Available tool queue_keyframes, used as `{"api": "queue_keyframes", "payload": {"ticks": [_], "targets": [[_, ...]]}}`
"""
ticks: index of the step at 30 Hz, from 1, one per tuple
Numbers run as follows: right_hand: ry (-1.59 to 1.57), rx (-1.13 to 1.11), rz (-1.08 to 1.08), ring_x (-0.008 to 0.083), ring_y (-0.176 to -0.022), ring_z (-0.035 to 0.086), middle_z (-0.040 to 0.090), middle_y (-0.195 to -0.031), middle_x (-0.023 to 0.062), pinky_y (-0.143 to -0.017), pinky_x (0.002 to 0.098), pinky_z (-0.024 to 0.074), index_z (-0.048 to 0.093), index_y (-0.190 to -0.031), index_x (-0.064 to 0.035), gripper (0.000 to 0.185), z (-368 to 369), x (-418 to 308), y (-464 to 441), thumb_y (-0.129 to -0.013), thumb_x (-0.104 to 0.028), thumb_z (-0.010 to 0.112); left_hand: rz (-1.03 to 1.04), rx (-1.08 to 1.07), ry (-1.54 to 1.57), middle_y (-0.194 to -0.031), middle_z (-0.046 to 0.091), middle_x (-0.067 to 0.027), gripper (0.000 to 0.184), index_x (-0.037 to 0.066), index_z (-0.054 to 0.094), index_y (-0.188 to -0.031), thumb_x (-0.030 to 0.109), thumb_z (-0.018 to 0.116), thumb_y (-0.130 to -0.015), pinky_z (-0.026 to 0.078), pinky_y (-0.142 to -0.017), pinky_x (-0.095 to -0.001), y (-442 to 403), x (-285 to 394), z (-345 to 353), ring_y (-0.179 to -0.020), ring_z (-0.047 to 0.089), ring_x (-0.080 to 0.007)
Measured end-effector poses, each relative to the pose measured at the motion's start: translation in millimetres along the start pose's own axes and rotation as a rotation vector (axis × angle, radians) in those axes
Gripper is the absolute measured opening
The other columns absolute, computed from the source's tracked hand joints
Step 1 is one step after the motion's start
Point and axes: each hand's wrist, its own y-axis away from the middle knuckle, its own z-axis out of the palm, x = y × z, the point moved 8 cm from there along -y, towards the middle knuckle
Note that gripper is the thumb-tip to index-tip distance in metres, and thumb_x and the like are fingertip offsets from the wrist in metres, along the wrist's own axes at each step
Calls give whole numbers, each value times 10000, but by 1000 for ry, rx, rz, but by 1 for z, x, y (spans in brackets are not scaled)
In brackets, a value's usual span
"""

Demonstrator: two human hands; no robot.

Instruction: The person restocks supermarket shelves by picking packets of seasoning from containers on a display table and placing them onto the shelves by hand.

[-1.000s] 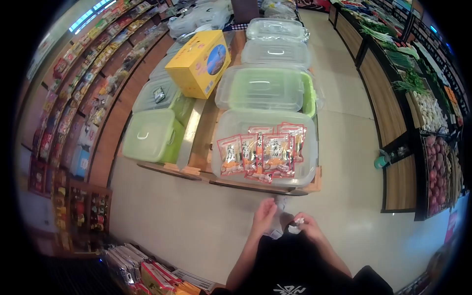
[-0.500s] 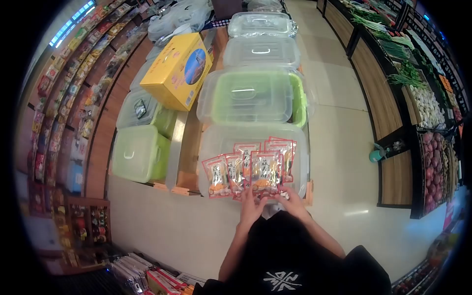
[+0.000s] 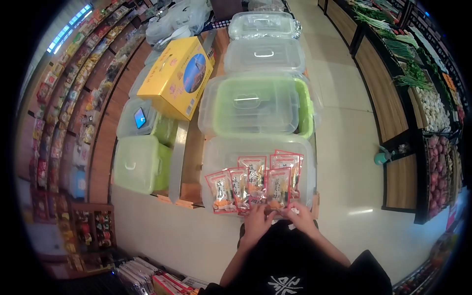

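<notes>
Several red-edged clear food packets lie overlapping on a translucent lid (image 3: 223,145) at the near end of the row of tubs. The lower edge of the front packet (image 3: 279,184) is pinched between the closed fingertips of my left hand (image 3: 257,225) and my right hand (image 3: 302,220). A small crumpled white scrap (image 3: 294,211) shows at my right fingers. Left of the front packet lie a middle packet (image 3: 252,172) and a far-left packet (image 3: 221,189), both flat and untouched. My fingers hide the front packet's bottom edge.
Green tubs with clear lids (image 3: 250,101) stand beyond. A yellow box (image 3: 178,76) rests left of them, near a phone (image 3: 140,118) on a lid. Snack shelves (image 3: 73,113) line the left side; vegetable stands (image 3: 393,110) line the right. Packaged goods (image 3: 135,275) are at lower left.
Both hands have come up from below the display to the front packet and closed on its lower edge. The packet has shifted slightly against the others. The phone's screen now looks bright blue.
</notes>
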Motion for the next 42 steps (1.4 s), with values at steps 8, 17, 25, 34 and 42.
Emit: {"api": "queue_keyframes", "payload": {"ticks": [8,17,25,34,42], "targets": [[-215,50,-104,71,-702,494,544,-747,21,-626,230,420,451,-738,-35,131,-4,-10,23,-831,-53,542,-68,0,860,-960,592,-55,257,8,502,-1097,63,581,-859,464,-691,-239,-4,-20,-10,-812,561,-93],[-483,-154,-9,92,-743,523,554,-860,23,-686,238,433,468,-894,-48,112,44,0,20,-863,-113,554,-11,-80,1033,-829,578,-3,124,18,495,-970,32,568,-871,429,-635,-181,12,-36,-37,-754,536,-30],[-489,-98,55,77,-608,508,558,-747,21,-530,226,415,475,-1016,-34,214,68,9,17,-852,-84,604,59,-118,769,-766,538,38,137,26,501,-940,80,604,-867,382,-578,-173,20,-53,-24,-671,460,-9],[-467,-30,26,76,-553,500,548,-675,14,-498,227,414,505,-942,-26,187,75,-6,12,-815,-51,640,-9,-79,931,-693,422,10,234,16,522,-929,212,627,-857,341,-542,-236,14,-49,-36,-630,393,-71],[-461,-19,43,78,-598,522,575,-754,25,-527,229,439,492,-1021,-29,272,77,4,15,-806,-58,656,60,-166,705,-639,458,-3,259,2,538,-1034,204,589,-879,320,-487,-243,15,-56,-37,-558,390,-51]]}}
